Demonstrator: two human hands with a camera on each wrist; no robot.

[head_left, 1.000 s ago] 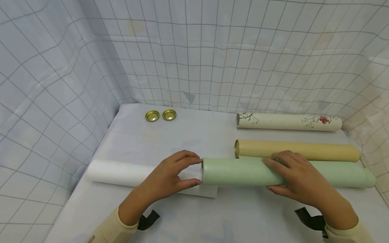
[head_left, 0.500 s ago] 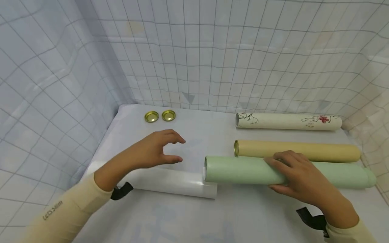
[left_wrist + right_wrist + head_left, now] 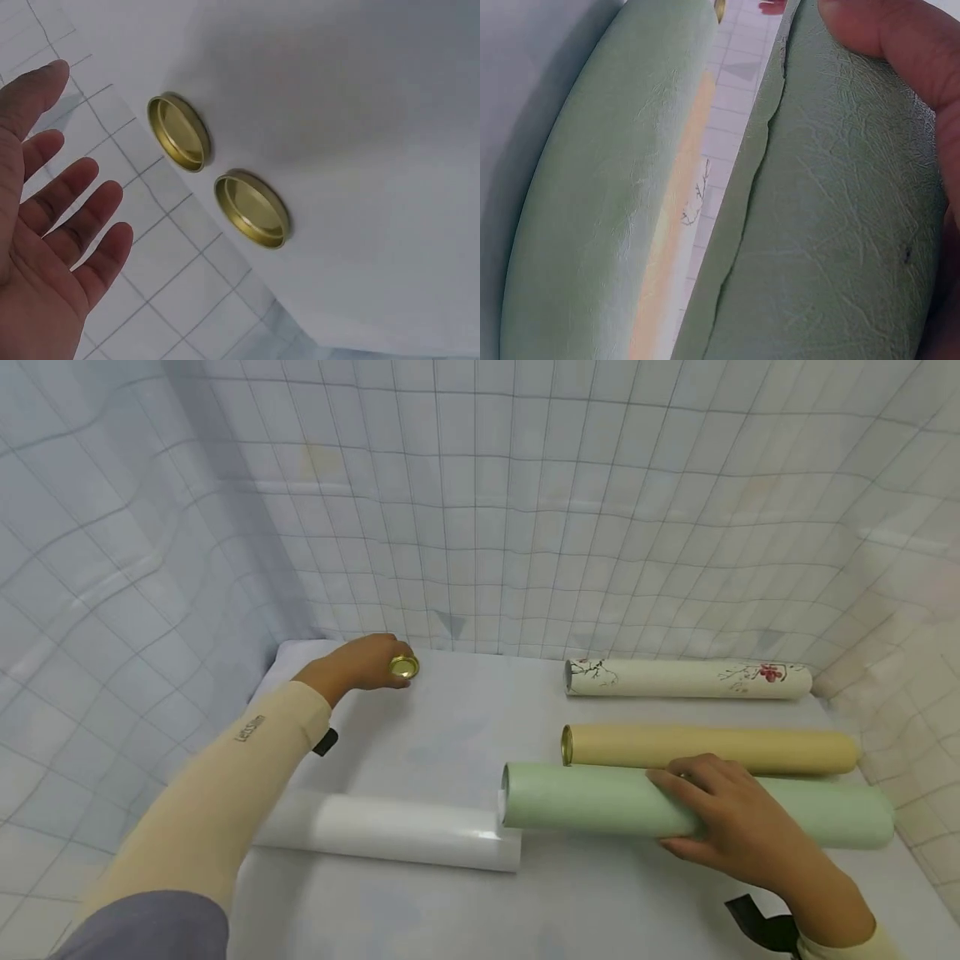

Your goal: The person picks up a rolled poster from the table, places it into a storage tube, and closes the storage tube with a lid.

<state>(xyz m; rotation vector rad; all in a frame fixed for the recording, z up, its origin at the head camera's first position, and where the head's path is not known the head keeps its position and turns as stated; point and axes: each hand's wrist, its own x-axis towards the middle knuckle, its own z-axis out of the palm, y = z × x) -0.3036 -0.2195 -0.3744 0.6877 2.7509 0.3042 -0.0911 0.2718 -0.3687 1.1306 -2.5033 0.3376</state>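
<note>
The green roll (image 3: 585, 797) sat near the yellow roll (image 3: 652, 747), the right hand (image 3: 738, 827) curled round it; a slackened grip might have let its loose edge (image 3: 739, 202) unwind. The left hand (image 3: 49, 266), fingers parted and holding nothing, was near two lids (image 3: 251, 210); a clumsy brush could have scattered them across the desk (image 3: 450, 735).
</note>
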